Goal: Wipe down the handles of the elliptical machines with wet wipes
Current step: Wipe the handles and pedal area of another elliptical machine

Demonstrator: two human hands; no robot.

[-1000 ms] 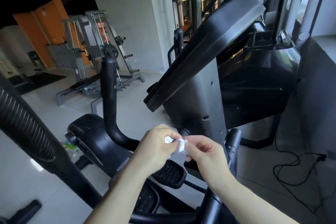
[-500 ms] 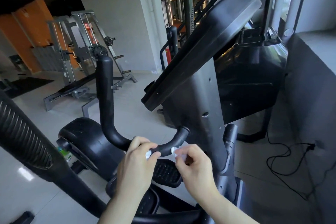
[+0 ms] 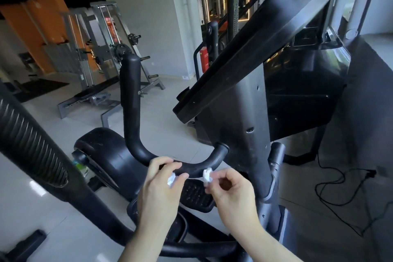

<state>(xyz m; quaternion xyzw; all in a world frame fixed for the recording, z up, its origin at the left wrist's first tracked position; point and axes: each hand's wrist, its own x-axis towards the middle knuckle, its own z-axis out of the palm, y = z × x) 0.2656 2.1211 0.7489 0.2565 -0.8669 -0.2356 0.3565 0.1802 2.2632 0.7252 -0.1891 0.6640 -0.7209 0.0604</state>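
A black curved handle [image 3: 136,130] rises from the elliptical's grey console post [image 3: 240,117] and bends up to the left. My left hand [image 3: 161,189] holds a small white piece of wet wipe [image 3: 171,179] against the underside of the handle's low bend, fingers curled over the bar. My right hand [image 3: 231,195] pinches another white wad of wet wipe [image 3: 207,175] just below the bar, close to where the handle meets the post. Both wads are mostly hidden by my fingers.
A thick ribbed moving arm [image 3: 32,151] crosses the left foreground. The tilted console panel [image 3: 255,42] hangs above the hands. Pedals [image 3: 195,195] lie below. A black cable [image 3: 340,193] trails on the floor at right. A weight rack [image 3: 100,53] stands at the back left.
The hands, which were together pulling one wipe apart in mid-air, have separated and dropped to the handle's low bend. The left hand now wraps the bar; the right sits just under it.
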